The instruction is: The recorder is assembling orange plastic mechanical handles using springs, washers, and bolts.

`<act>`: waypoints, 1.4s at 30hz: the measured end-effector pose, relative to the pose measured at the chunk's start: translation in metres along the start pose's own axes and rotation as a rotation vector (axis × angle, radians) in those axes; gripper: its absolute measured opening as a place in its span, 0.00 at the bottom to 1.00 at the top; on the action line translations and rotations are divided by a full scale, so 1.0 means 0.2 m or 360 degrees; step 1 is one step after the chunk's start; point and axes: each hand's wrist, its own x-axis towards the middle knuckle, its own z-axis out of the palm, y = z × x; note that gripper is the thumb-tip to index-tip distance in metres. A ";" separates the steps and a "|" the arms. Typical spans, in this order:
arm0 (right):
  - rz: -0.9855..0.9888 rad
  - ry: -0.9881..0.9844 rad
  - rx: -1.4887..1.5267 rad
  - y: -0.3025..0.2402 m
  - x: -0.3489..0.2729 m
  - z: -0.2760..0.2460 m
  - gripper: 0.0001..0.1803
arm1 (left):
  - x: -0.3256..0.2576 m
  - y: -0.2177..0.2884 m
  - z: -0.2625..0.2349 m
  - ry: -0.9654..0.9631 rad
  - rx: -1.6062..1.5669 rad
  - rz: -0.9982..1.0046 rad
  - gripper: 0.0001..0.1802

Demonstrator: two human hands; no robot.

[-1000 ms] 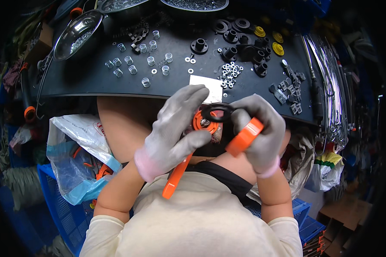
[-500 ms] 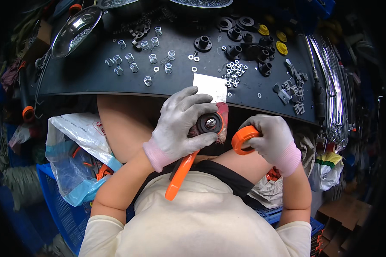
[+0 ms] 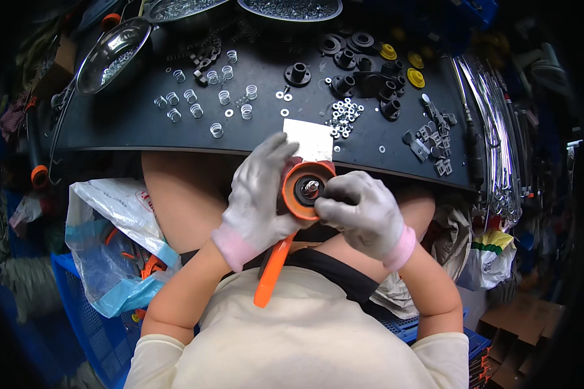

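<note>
My left hand (image 3: 256, 194), in a grey glove with a pink cuff, is closed around the left side of a tool with an orange handle (image 3: 272, 272) and a round head. An orange ring (image 3: 292, 200) sits around the head's black disc (image 3: 303, 199), where a shiny metal bolt (image 3: 311, 188) stands up in the middle. Gloved alike, my right hand (image 3: 365, 212) pinches the ring's right edge, thumb and fingers bent together. Behind the head, a white rectangular plate (image 3: 309, 139) overhangs the table's front edge.
On the dark table (image 3: 156, 133) lie several coil springs (image 3: 224, 97), a heap of nuts (image 3: 345, 117), black flanged hubs (image 3: 342, 85), yellow caps (image 3: 415, 78) and metal clips (image 3: 435, 133). Metal bowls (image 3: 113, 55) stand behind. Long metal rods (image 3: 493, 129) hang at right; a plastic bag (image 3: 120, 240) is at left.
My right hand has moved left with the orange ring, which now sits around the tool's round head. My left hand still holds the tool, its fingers shifted toward the head's left side.
</note>
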 end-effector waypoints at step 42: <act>0.0962 0.0043 -0.0489 1.03 0.24 -0.36 0.19 | -0.02 0.05 0.06 -0.0044 -0.0292 -0.0044 0.39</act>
